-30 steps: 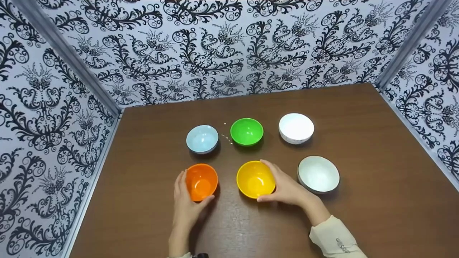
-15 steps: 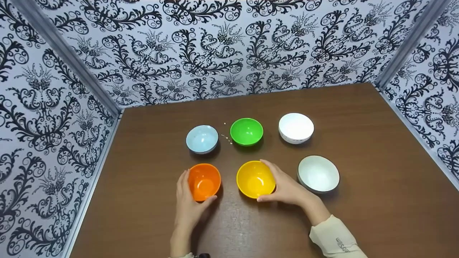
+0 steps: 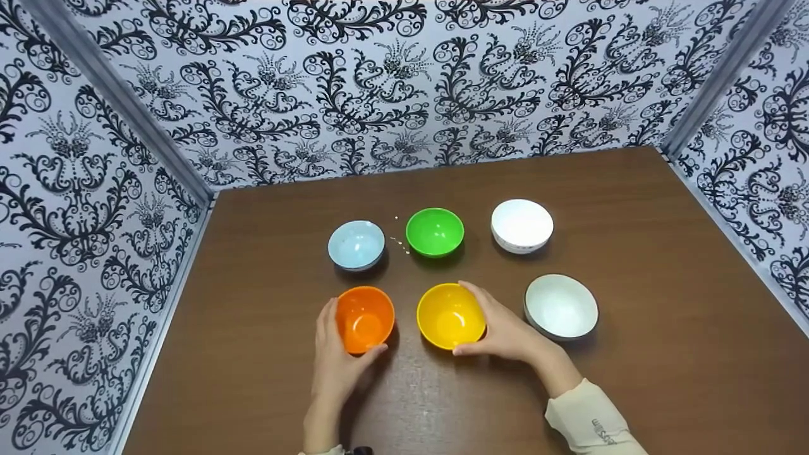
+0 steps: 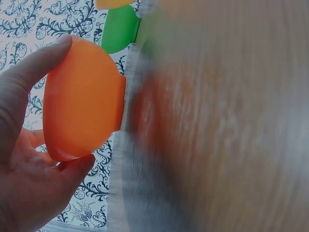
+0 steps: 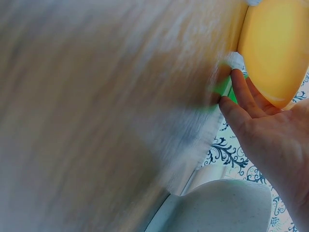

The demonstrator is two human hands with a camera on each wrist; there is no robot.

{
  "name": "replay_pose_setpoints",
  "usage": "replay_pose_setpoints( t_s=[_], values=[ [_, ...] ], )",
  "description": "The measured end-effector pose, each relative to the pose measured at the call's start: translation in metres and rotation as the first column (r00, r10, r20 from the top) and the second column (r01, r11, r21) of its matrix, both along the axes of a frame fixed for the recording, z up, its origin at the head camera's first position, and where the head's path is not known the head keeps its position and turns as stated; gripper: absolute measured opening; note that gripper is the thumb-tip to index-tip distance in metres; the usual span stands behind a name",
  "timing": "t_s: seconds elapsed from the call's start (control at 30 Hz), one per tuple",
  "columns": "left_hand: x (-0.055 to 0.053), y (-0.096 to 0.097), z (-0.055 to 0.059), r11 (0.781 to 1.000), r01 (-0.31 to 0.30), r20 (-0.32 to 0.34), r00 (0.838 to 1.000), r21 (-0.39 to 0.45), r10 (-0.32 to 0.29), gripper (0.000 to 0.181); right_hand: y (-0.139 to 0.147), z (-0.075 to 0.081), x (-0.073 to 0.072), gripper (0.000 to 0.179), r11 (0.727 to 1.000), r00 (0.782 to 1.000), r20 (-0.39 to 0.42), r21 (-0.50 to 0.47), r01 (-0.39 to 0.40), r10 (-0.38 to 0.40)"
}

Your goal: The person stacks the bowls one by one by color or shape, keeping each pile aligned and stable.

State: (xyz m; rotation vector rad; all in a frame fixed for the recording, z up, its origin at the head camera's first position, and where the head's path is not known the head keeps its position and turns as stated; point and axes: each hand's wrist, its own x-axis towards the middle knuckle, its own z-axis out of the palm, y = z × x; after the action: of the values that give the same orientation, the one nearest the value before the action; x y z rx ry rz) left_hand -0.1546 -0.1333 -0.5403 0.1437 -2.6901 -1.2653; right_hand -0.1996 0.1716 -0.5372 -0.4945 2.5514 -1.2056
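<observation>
My left hand [image 3: 338,363] grips an orange bowl [image 3: 365,319] at its left side, thumb at the near rim and fingers along the far side. In the left wrist view the orange bowl [image 4: 84,99] has its foot close over the table, the hand [image 4: 34,179] spanning its rim. To the right stands a yellow bowl [image 3: 450,316], which my right hand [image 3: 505,328] holds round its right side, thumb near and fingers far. The right wrist view has this hand [image 5: 275,130] beside the yellow bowl [image 5: 275,48], some fingertips low by the tabletop. Both bowls look empty inside.
Behind stand a light blue bowl [image 3: 356,245], a green bowl [image 3: 435,232] and a white bowl [image 3: 522,225]. A pale bowl [image 3: 561,306] sits close beside the right wrist. Patterned walls [image 3: 404,88] border the brown table [image 3: 253,265]. Small white specks [image 3: 399,243] lie between the blue and green bowls.
My left hand has moved the orange bowl a little to the right, nearer the yellow bowl. The right hand and the yellow bowl have stayed in place.
</observation>
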Motion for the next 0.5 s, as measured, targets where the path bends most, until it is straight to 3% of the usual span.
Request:
replay_pose_setpoints(
  t_s=[0.5],
  values=[
    [0.001, 0.012, 0.005, 0.999, 0.048, -0.083, 0.995, 0.017, -0.047, 0.109, 0.001, -0.001, -0.001, 0.117, 1.000, 1.000, -0.026, -0.014, -0.009, 0.008]
  ],
)
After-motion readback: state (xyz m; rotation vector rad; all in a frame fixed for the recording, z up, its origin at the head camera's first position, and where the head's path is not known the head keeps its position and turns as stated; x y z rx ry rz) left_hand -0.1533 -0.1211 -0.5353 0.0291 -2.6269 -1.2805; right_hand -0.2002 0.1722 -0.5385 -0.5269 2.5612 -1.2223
